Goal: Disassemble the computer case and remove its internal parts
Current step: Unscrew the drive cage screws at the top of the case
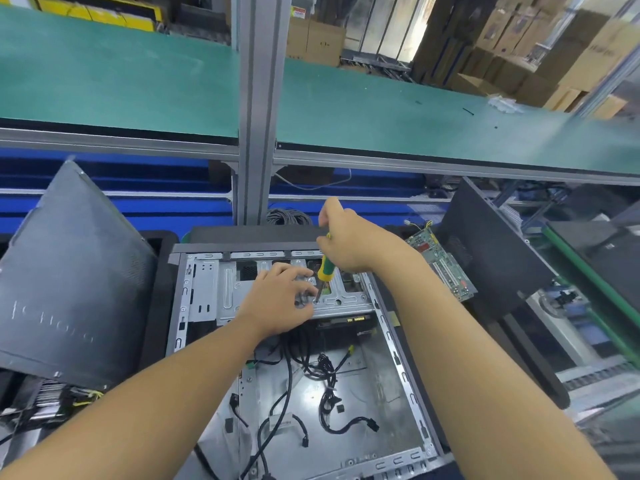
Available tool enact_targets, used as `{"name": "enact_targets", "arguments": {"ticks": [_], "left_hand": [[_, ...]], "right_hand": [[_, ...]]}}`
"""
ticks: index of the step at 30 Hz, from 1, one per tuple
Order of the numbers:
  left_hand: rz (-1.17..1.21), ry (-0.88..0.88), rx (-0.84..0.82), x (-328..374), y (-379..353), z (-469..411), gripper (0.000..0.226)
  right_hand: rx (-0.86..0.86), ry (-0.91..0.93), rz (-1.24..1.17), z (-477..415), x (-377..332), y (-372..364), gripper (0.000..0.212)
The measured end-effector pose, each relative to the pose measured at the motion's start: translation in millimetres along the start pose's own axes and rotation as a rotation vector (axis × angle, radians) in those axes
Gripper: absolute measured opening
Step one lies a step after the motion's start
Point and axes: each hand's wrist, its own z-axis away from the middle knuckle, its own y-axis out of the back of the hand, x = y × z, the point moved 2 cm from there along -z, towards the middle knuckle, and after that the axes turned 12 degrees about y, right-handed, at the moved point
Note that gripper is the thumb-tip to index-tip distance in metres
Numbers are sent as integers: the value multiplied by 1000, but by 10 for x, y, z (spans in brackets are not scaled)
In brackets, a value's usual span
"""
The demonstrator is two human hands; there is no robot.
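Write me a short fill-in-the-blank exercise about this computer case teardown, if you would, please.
1. The right hand grips a screwdriver whose handle is green and ____.
2. The left hand rests on the metal drive cage of the computer case, just ____ of the screwdriver's tip.
3. The loose cables on the case floor are ____.
4. A green circuit board lies outside the case, on its ____ side.
Missing words: yellow; left; black; right.

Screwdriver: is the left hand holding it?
No, the right hand holds the screwdriver; the left hand is beside its tip.
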Motion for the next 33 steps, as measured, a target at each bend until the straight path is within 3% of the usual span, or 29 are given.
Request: {"name": "enact_targets", "arguments": {"ticks": [4, 8, 12, 19, 25, 29, 33], "left_hand": [[22, -1, 19, -3, -10, 0, 37], [18, -8, 22, -13, -10, 9, 37], [6, -2, 13, -9, -5, -6, 42], [-4, -8, 16, -13, -16, -6, 40], [-3, -7, 15, -23, -17, -10, 44], [0, 0, 12, -12, -15, -10, 48], [-2, 3, 2, -19, -13, -13, 48]], "right_hand": [[-91, 23, -13, 47, -52, 53, 18], [-62, -21, 100, 57, -123, 22, 18], [8, -114, 219, 47, -134, 21, 43], [-53, -24, 76, 56, -140, 44, 7], [-153, -39, 63, 88, -159, 83, 20], [-67, -184, 183, 84, -113, 60, 51], [-8, -137, 148, 59, -67, 39, 30]]}}
